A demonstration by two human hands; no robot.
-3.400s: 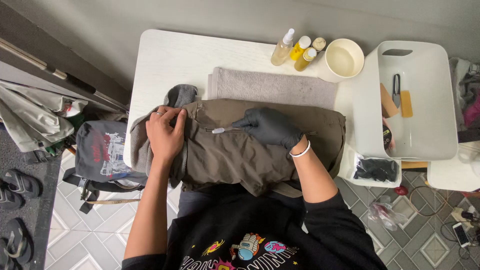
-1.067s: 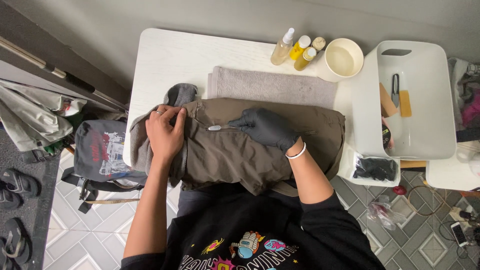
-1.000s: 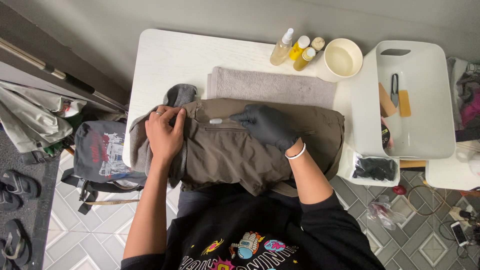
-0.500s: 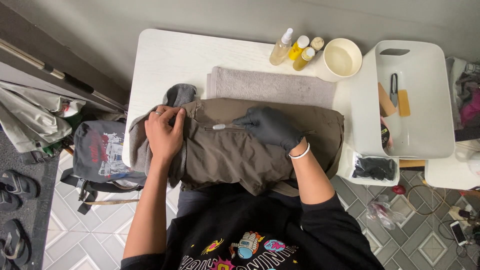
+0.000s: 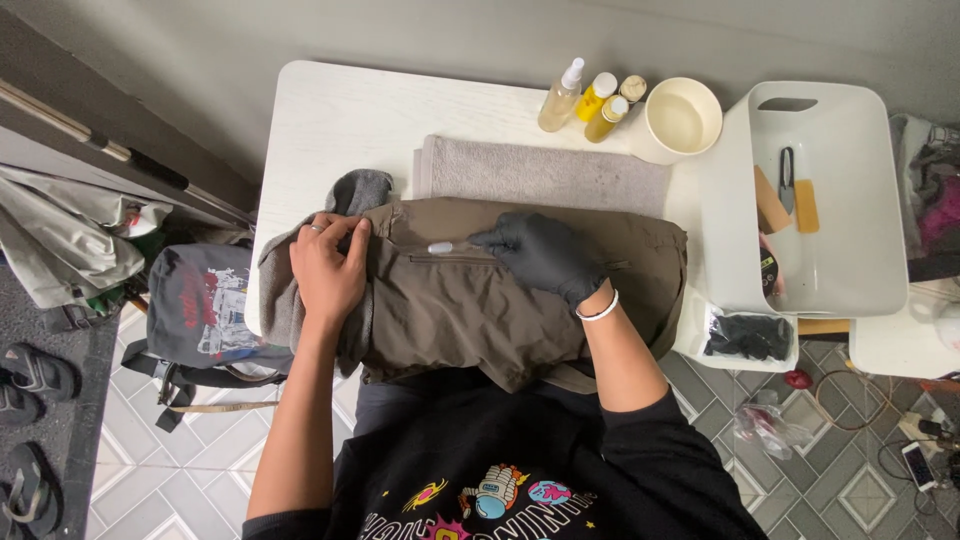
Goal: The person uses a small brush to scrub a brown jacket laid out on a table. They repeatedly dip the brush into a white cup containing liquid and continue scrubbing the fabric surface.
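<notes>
A white table is standing against a grey wall, with a patterned tile floor showing below it. At the table's twelve o'clock edge three small bottles are clustering just beside a cream bowl. A grey towel is lying flat in front of them. Out at three o'clock a white tub is sitting with a few small tools inside, and a dark bundle in a clear bag is resting just below it. At nine o'clock, off the table, a grey printed backpack is slumping on the floor beside some sandals.

An olive-brown garment is lying across the near half of the table, its long axis running from nine to three o'clock, with a zipped pocket line following the same direction. Its lower edge is hanging over the table towards the person.

The left hand, bare and wearing a ring, is pressing down on the garment's nine o'clock end, fingers curled and gripping the fabric together with a grey cloth bunched there. The right hand, in a black glove, is pinching a small pale-tipped tool between thumb and fingers; the tool is pointing towards nine o'clock, its tip touching the garment by the pocket line.
</notes>
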